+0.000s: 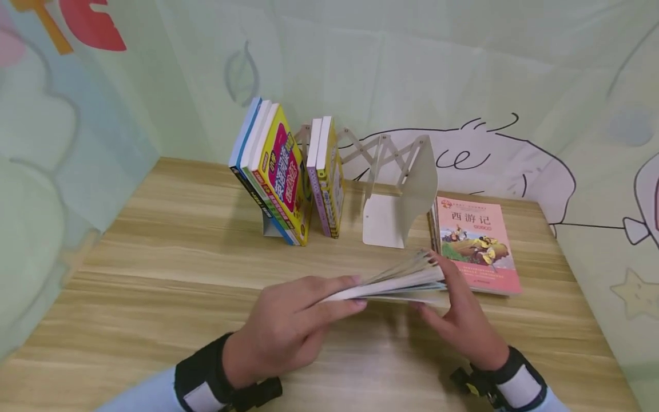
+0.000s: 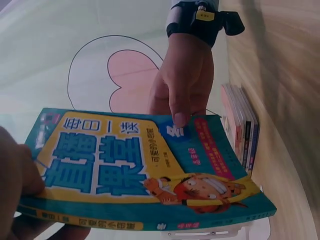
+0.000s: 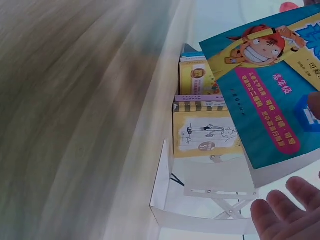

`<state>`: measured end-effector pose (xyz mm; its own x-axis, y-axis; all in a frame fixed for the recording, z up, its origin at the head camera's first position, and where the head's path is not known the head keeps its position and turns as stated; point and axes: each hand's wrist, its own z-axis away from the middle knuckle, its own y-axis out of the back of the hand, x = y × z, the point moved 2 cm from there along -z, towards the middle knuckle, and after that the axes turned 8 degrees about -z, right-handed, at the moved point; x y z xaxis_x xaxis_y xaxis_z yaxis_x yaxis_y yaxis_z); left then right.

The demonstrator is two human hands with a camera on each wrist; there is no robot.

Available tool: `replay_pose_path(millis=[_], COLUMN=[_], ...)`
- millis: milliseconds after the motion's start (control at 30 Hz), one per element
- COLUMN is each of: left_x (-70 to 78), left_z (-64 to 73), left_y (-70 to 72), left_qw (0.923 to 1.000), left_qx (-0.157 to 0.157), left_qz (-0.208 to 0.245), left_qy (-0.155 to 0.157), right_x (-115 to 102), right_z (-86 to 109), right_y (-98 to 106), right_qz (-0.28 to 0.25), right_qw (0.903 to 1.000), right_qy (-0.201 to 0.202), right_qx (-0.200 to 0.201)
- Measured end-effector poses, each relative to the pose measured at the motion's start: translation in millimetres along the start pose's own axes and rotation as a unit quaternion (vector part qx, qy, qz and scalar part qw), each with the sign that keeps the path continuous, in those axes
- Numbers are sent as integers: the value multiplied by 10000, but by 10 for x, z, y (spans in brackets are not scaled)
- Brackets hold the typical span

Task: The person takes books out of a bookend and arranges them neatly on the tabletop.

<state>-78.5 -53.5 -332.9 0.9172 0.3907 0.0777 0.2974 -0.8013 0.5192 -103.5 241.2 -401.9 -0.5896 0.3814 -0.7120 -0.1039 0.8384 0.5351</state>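
A teal and yellow paperback book [image 2: 100, 155] is held above the table between both hands, its page edges toward the head camera. My left hand [image 1: 285, 320] pinches its left end between fingers and thumb. The right hand [image 1: 468, 320] has its thumb on the cover and its fingers behind the other end, where the pages fan slightly apart. In the right wrist view, several right fingertips [image 3: 280, 210] show beyond the book's edge. Beyond the hands stands a cream expandable book rack [image 1: 419, 183].
Thick books [image 1: 273, 177] lean at the rack's left end, with two thinner books [image 1: 325, 177] upright beside them. A pink book [image 1: 481, 246] lies atop a small stack right of the rack. A printed fabric backdrop [image 1: 319, 63] borders the wooden table [image 1: 170, 240].
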Motion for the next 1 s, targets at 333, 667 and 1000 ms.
replay_pose_path(millis=[333, 667, 1000], left_x=[32, -8, -126], left_z=[48, 84, 168], left_y=[-51, -90, -98], left_qw=[9985, 9975, 9696], left_qx=[-334, -677, -1854], left_qz=[277, 115, -15], left_qy=[-338, 169, 1596], right_x=[12, 59, 129], right_z=[99, 171, 200], right_y=[26, 83, 219], right_qz=[186, 88, -466], right_qw=[9994, 9982, 9901], right_qy=[-297, 138, -766], right_qx=[61, 579, 1082])
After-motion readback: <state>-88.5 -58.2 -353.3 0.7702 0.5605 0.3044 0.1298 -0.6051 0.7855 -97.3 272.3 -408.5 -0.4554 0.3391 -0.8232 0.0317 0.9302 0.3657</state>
